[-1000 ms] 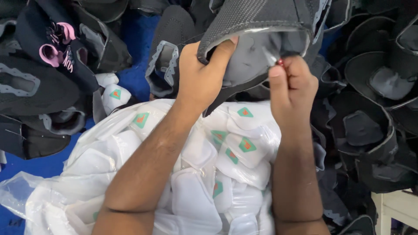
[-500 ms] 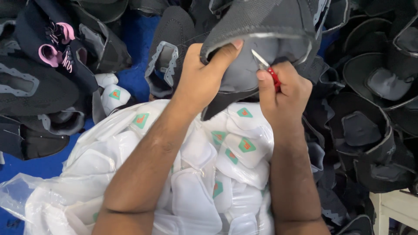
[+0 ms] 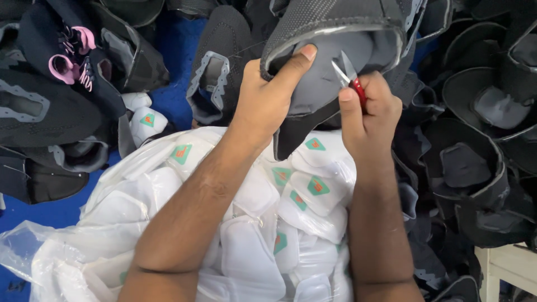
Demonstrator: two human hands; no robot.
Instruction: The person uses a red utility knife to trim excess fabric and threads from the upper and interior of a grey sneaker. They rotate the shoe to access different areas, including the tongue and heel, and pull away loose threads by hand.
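My left hand grips a dark grey mesh shoe upper by its rim, thumb pressed along the edge of the grey lining. My right hand holds a small red-handled thread snipper, its steel blades pointing up at the lining just inside the rim. Both hands are raised above a clear plastic bag packed with white padded pieces carrying green and orange diamond labels.
Piles of black and grey shoe uppers surround the bag on the left, top and right. A pair of pink-handled scissors lies on the left pile. Blue floor shows between piles. A white wooden corner sits at bottom right.
My right hand has turned and lifted the snipper so its blades now show against the lining. My left thumb has slid farther along the rim. The upper has shifted slightly.
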